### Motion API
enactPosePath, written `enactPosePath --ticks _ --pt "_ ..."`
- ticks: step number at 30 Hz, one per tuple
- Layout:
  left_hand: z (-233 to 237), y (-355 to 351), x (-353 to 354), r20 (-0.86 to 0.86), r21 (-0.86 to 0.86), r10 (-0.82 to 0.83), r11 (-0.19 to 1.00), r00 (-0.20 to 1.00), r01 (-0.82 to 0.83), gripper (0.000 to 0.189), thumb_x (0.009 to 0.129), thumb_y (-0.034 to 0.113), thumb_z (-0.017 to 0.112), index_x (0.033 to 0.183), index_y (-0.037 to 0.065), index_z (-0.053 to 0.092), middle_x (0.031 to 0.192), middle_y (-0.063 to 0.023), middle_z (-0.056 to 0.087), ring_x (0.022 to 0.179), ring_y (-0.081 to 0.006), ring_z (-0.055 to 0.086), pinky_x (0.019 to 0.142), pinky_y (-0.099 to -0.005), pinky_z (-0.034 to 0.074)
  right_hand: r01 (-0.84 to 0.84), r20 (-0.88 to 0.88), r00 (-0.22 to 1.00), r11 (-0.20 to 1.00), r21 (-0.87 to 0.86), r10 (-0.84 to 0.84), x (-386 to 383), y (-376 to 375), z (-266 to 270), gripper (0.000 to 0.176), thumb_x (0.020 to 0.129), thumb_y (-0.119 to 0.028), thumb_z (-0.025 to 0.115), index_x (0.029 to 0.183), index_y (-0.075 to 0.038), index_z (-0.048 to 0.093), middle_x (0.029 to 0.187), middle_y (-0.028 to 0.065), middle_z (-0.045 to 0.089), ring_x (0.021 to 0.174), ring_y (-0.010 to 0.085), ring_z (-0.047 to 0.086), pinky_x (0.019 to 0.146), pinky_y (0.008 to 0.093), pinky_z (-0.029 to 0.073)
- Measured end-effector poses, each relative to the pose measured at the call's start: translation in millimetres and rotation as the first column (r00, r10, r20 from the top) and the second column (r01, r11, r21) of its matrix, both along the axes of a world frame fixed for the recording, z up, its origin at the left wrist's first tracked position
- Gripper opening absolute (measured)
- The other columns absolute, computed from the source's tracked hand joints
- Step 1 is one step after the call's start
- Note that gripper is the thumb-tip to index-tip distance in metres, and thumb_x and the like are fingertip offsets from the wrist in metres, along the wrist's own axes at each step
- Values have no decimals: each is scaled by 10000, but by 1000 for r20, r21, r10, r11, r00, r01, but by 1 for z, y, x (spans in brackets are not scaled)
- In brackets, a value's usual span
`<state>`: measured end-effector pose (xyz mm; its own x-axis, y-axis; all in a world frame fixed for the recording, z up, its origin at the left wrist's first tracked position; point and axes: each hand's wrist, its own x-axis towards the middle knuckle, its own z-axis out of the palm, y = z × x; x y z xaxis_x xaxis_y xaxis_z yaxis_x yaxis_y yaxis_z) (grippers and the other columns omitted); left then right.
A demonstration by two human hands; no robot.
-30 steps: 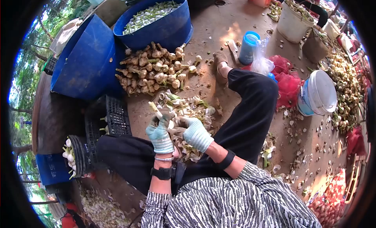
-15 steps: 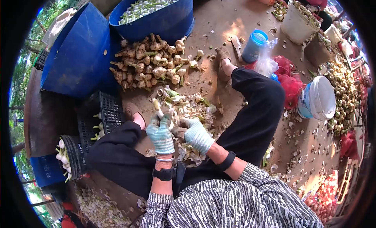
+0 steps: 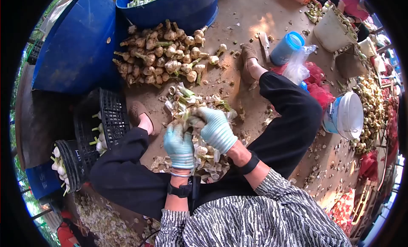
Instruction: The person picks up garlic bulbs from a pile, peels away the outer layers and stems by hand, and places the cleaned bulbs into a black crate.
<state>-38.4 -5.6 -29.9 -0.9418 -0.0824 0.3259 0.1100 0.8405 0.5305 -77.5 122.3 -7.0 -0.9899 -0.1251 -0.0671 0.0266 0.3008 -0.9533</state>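
Note:
My left hand (image 3: 179, 145), in a striped glove with dirty fingertips, is closed above the heap of peelings between my legs. My right hand (image 3: 214, 127), gloved the same way, is closed too and meets it at the fingertips. A pale green stem (image 3: 186, 115) shows between the fingers; the rest of what they hold is hidden. Beneath and around the hands lie loose garlic skins and stem scraps (image 3: 207, 157). Beyond them is a pile of unpeeled garlic bulbs (image 3: 163, 56) with short stalks.
A blue tub (image 3: 178, 11) holds trimmed garlic. Black crates (image 3: 114, 115) with white bulbs stand at the left. At the right are a blue container (image 3: 287, 48), a plastic bag (image 3: 297, 66), red netting (image 3: 318, 94) and a white bucket (image 3: 350, 115). Another person (image 3: 353, 7) is at the upper right.
My right hand has moved up and left against my left hand. The white stalk that stuck up from my left hand no longer shows. The view has shifted slightly.

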Motion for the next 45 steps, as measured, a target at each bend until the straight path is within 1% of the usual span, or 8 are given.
enactPosePath --ticks 5,8,11,15,21,26,35,45 --pt "10 -11 -7 507 823 -54 325 860 -465 259 831 201 603 876 -54 594 652 -42 549 585 -112 516 562 -254 433 -72 105 994 829 555 16 -9 29 -70 180 767 -143 591 909 -35 605 785 186 615 695 223 620 618 300 475" --pt "-17 -27 -5 364 873 -297 -220 883 -435 388 816 296 609 1001 -44 580 783 -84 615 671 -129 563 588 -235 461 -99 293 954 990 99 66 7 20 -78 202 785 -152 595 934 -17 589 754 114 611 666 166 583 626 281 472" --pt "-10 -20 -12 458 847 -189 -202 868 -491 345 825 263 606 990 -39 587 793 -84 614 688 -140 569 617 -237 462 83 517 839 899 -430 169 11 5 -39 236 824 -226 590 867 6 593 682 25 576 587 71 517 540 238 442" --pt "-16 -18 -15 505 863 -109 107 856 -495 288 821 257 615 911 -17 600 797 -64 611 695 -132 572 607 -234 461 -155 360 907 968 -196 219 15 -20 -35 208 831 -208 596 906 -15 577 706 -16 551 611 25 456 540 184 402" --pt "-34 -25 -17 450 805 -138 -365 882 -468 451 772 410 628 921 -11 567 806 -116 613 649 -217 607 658 -299 522 -108 289 934 939 -326 208 14 -31 -51 153 799 -103 608 896 9 570 719 -18 551 673 75 481 623 240 443" --pt "-40 -33 -24 310 873 -90 -368 947 -321 377 843 346 562 795 -27 566 491 41 290 434 -75 236 477 -241 245 -177 277 945 984 -16 174 16 -33 -79 205 746 -113 603 903 17 583 670 137 583 633 99 521 601 283 457" --pt "-26 -36 -30 460 887 -58 -3 886 -461 308 801 220 635 996 -11 577 846 -57 603 691 -129 581 599 -231 483 172 624 720 793 -584 303 -11 -18 -40 320 803 -133 591 1043 47 480 885 78 604 764 134 559 669 280 471" --pt "-7 -32 -34 384 849 -130 -340 914 -405 493 757 318 671 1079 -20 516 875 -93 610 740 -187 608 677 -300 515 75 428 880 831 -551 204 4 -34 -42 219 765 -91 614 933 21 529 797 48 573 736 81 495 646 250 446"
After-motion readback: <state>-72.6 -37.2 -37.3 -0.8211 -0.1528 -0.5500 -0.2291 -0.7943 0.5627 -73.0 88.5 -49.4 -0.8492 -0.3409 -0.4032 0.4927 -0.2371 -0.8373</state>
